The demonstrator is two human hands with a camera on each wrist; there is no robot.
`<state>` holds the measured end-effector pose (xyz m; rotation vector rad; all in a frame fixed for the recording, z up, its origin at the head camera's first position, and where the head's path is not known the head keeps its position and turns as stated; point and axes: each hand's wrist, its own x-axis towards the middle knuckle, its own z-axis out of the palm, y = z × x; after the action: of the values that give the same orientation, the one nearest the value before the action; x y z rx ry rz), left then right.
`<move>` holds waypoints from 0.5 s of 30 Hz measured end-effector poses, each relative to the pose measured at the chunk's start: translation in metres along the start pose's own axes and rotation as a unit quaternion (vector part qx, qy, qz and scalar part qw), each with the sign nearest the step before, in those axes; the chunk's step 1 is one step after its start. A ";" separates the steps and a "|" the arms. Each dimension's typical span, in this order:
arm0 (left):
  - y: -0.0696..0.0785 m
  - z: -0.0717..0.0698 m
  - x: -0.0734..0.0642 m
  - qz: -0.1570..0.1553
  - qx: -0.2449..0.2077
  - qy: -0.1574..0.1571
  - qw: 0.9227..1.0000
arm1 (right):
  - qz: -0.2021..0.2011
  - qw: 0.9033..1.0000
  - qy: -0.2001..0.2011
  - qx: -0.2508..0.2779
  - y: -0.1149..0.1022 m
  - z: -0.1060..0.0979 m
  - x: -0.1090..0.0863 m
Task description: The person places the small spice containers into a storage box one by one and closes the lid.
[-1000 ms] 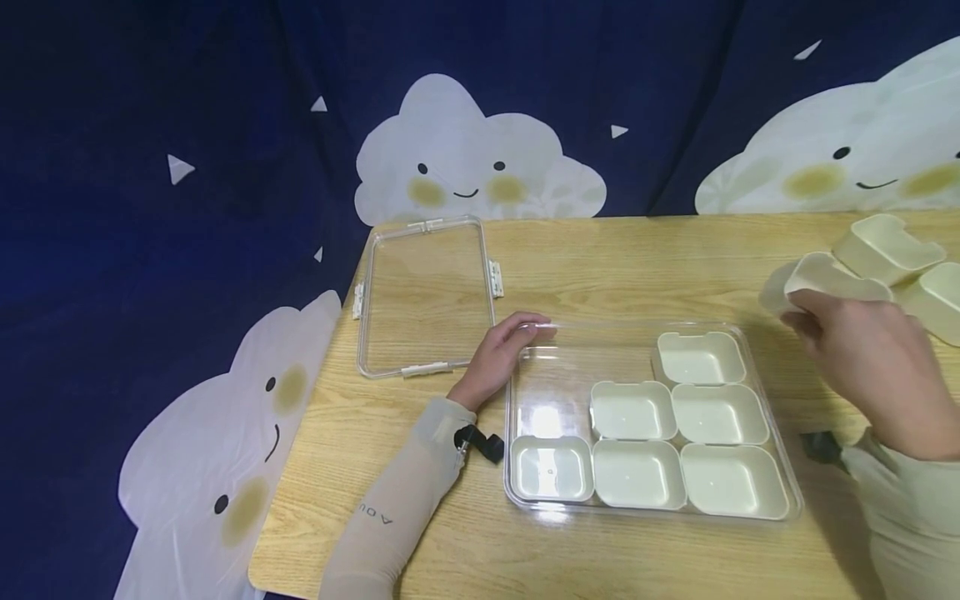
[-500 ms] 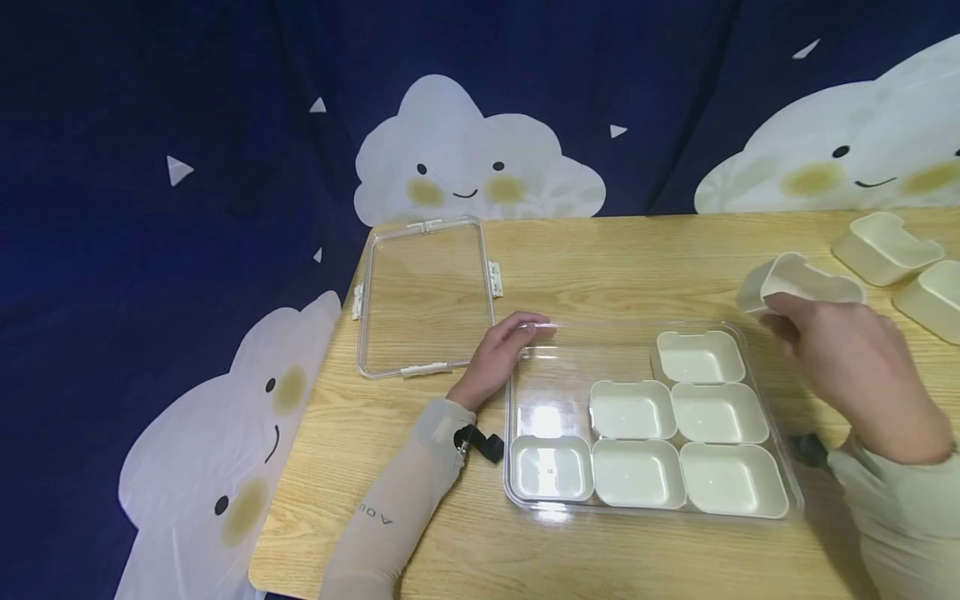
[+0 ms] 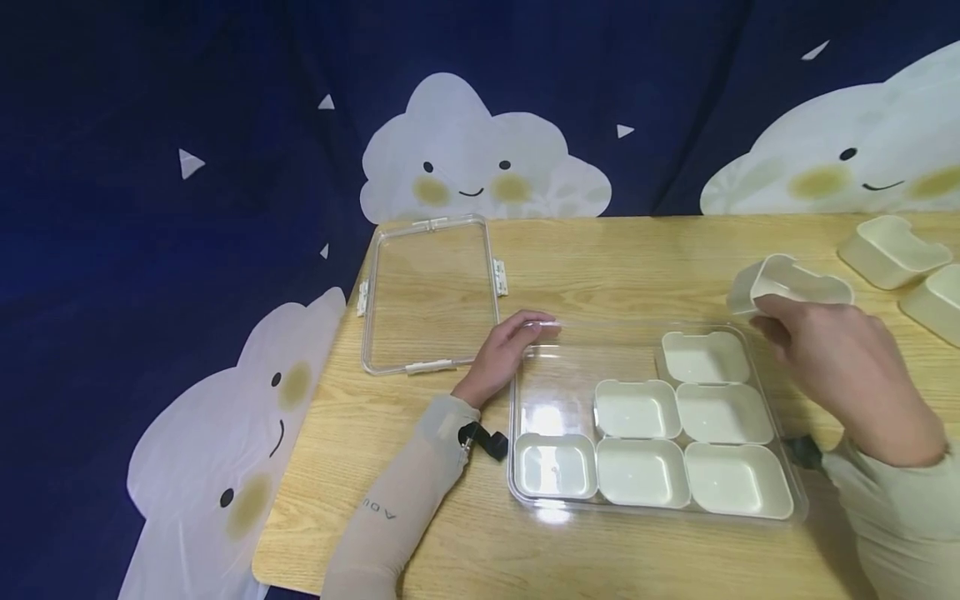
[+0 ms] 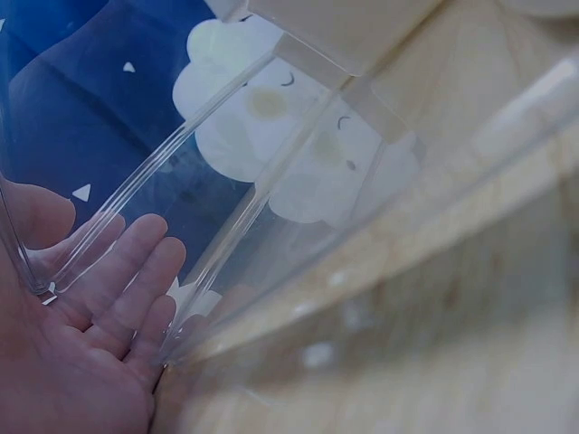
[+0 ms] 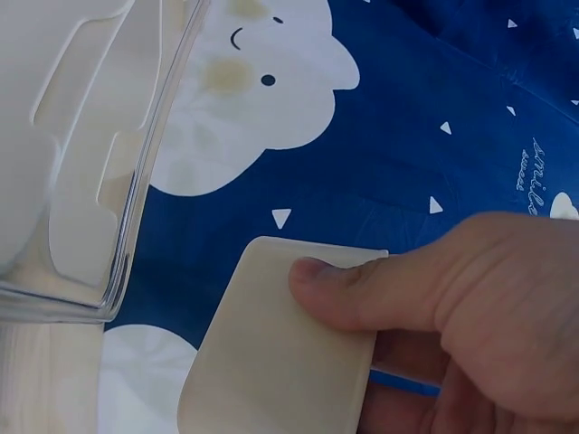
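My left hand (image 3: 498, 354) holds the back left corner of a clear plastic box (image 3: 577, 367), thumb at the rim. In the left wrist view its fingers (image 4: 136, 280) show through the clear wall. Several cream compartment bins stand in the box: a small one (image 3: 555, 468) at front left, larger ones such as the front middle bin (image 3: 642, 475), and one (image 3: 705, 358) at back right. My right hand (image 3: 847, 367) pinches another cream bin (image 3: 787, 283), notched rim up, behind the box's back right corner. Its thumb (image 5: 330, 289) presses the bin's flat wall in the right wrist view.
A clear lid (image 3: 431, 292) with white clips lies at the back left of the wooden table (image 3: 600, 267). Two more cream bins, one (image 3: 892, 250) behind the other (image 3: 937, 304), stand at the far right. A dark blue cloud-patterned curtain (image 3: 645, 50) hangs behind.
My right hand has moved left with the bin, away from the two bins at the far right and closer to the box. My left hand has stayed at the box's corner.
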<state>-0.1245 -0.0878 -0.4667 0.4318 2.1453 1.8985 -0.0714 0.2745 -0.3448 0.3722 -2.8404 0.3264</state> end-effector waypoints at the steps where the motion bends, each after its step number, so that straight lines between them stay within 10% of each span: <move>1: 0.000 0.000 0.000 0.000 0.001 0.001 1.000 | -0.001 1.000 -0.001 0.000 -0.001 0.000 0.000; 15: 0.001 0.000 0.000 -0.007 0.002 0.006 1.000 | -0.021 1.000 -0.011 -0.003 -0.022 -0.001 0.008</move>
<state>-0.1245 -0.0872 -0.4655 0.4045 2.1542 1.8953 -0.0728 0.2520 -0.3378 0.4357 -2.8497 0.3070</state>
